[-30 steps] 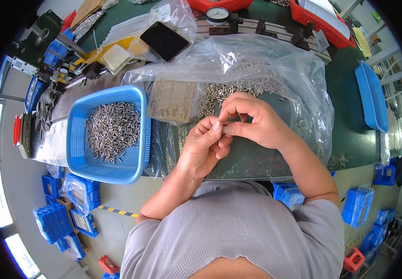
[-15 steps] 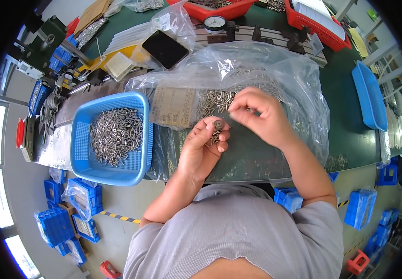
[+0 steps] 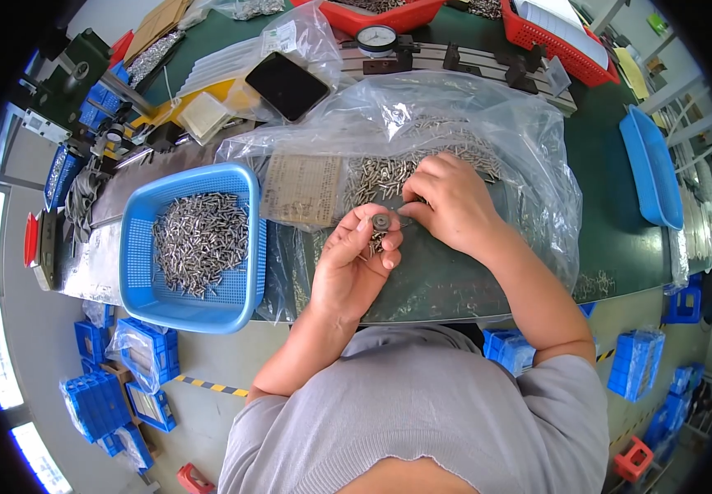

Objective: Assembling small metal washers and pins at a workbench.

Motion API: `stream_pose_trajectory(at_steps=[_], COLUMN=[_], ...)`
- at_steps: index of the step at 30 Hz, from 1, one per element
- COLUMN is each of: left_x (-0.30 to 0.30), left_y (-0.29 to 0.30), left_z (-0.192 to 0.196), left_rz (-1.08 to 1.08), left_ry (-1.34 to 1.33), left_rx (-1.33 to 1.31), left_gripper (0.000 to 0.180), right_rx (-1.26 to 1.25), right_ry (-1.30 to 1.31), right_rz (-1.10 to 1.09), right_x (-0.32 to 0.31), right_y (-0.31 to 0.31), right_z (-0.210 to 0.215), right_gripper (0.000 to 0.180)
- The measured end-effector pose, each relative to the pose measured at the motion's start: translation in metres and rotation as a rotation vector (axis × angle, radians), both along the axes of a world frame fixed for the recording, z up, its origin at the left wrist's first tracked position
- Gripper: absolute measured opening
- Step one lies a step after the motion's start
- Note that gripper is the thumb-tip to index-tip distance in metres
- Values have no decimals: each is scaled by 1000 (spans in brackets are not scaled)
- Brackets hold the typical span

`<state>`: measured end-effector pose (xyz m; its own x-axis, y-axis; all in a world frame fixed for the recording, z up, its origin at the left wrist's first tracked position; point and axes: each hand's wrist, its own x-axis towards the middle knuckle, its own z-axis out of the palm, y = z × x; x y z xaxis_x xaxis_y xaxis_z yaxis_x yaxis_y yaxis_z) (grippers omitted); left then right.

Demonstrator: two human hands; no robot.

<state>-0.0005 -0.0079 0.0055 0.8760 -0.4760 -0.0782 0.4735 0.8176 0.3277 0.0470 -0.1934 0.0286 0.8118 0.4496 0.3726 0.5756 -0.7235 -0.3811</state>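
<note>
My left hand (image 3: 351, 257) is closed around a round metal ring gauge (image 3: 381, 222) with a hole in its middle, held between thumb and fingertips. Some small metal pins (image 3: 375, 244) also sit against its curled fingers. My right hand (image 3: 452, 202) pinches a small metal pin (image 3: 406, 221) by its thumb and fingertips, close to the gauge's right side; whether the two touch I cannot tell. Behind the hands, a heap of metal pins (image 3: 370, 183) spreads out of a clear plastic bag (image 3: 529, 148). A brown cardboard label (image 3: 301, 189) lies left of the heap.
A blue basket (image 3: 129, 247) with many pins stands at the left by the table's front edge. Behind lie a black phone (image 3: 287, 86) and a dial gauge (image 3: 375, 39) on a metal rail. Red baskets (image 3: 529, 39) and a blue tray (image 3: 651, 169) are farther off.
My right hand has come down and nearer to the left hand, bringing its fingertips to the gauge's side. The gauge now faces up more. My left hand has hardly moved.
</note>
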Motion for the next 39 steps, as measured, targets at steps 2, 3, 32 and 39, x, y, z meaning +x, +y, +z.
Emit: stream_pose_trajectory(at_steps=[2, 3, 32, 39], left_x=[0, 0, -2, -3], left_y=[0, 0, -3, -1], left_z=[0, 1, 1, 0], left_rz=[2, 4, -18, -62], left_ry=[4, 8, 16, 31], left_rx=[9, 18, 131, 81], left_gripper=[20, 20, 16, 19], right_rx=[-27, -22, 753, 555], right_ry=[18, 22, 715, 479], right_rz=[14, 11, 232, 247], right_x=[0, 0, -13, -12], right_y=[0, 0, 9, 7], right_z=[0, -1, 13, 18], right_gripper=[17, 18, 7, 16])
